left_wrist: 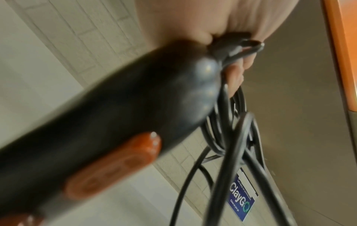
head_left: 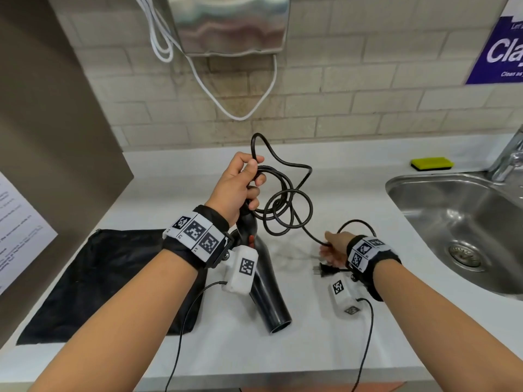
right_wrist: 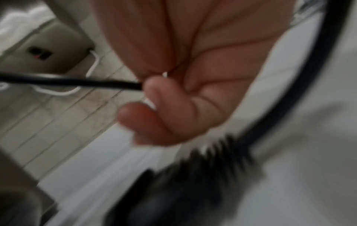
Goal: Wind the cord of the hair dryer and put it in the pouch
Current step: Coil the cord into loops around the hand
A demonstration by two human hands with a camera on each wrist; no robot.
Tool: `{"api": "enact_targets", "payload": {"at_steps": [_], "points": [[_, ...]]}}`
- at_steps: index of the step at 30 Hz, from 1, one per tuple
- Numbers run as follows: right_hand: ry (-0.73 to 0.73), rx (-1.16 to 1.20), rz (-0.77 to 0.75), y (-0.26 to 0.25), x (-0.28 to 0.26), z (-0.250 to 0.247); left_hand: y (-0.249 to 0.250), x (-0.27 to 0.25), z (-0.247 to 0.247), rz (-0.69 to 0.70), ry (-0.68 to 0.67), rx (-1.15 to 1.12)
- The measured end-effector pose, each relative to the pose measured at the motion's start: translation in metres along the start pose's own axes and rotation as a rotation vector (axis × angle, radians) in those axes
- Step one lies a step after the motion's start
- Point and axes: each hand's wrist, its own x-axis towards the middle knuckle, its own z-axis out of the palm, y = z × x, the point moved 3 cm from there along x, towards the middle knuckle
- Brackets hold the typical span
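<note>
The hair dryer [head_left: 263, 281] hung above the bench [head_left: 325, 340], its handle and cord [head_left: 285, 205] loops clenched in the left hand [head_left: 236, 190]. The right hand [head_left: 334, 248] pinched the cord's tail near the plug [head_left: 325, 270]. Winding seemed nearly done; next, I judge, loop the tail, then reach the pouch [head_left: 93, 281].

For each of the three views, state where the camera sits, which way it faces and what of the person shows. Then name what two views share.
Head: worn high, facing down at the counter; both forearms, left hand, right hand.
Left wrist: along the palm; fingers gripping hair dryer and cord loops.
Right wrist: along the palm; fingers pinching the cord.
Shared: head and left wrist show the blue sign.
</note>
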Motion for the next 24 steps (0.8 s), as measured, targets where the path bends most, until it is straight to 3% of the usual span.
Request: {"api": "enact_targets", "payload": {"at_steps": [4, 8, 13, 18, 24], "points": [[-0.187, -0.327, -0.013, -0.009, -0.021, 0.011, 0.0, 0.001, 0.002, 0.002, 0.006, 0.016], [-0.473, -0.111, -0.204, -0.031, -0.05, 0.025, 0.0, 0.002, 0.0, 0.005, 0.022, 0.013], [-0.626, -0.022, -0.34, -0.045, -0.071, 0.041, -0.001, 0.005, 0.003, 0.003, 0.036, 0.009], [-0.619, 0.031, -0.414, -0.045, -0.086, 0.049, -0.002, 0.008, 0.009, 0.009, 0.054, 0.037], [-0.512, 0.397, -0.625, -0.071, -0.113, 0.027, -0.002, 0.01, 0.015, 0.024, 0.096, 0.074]]}}
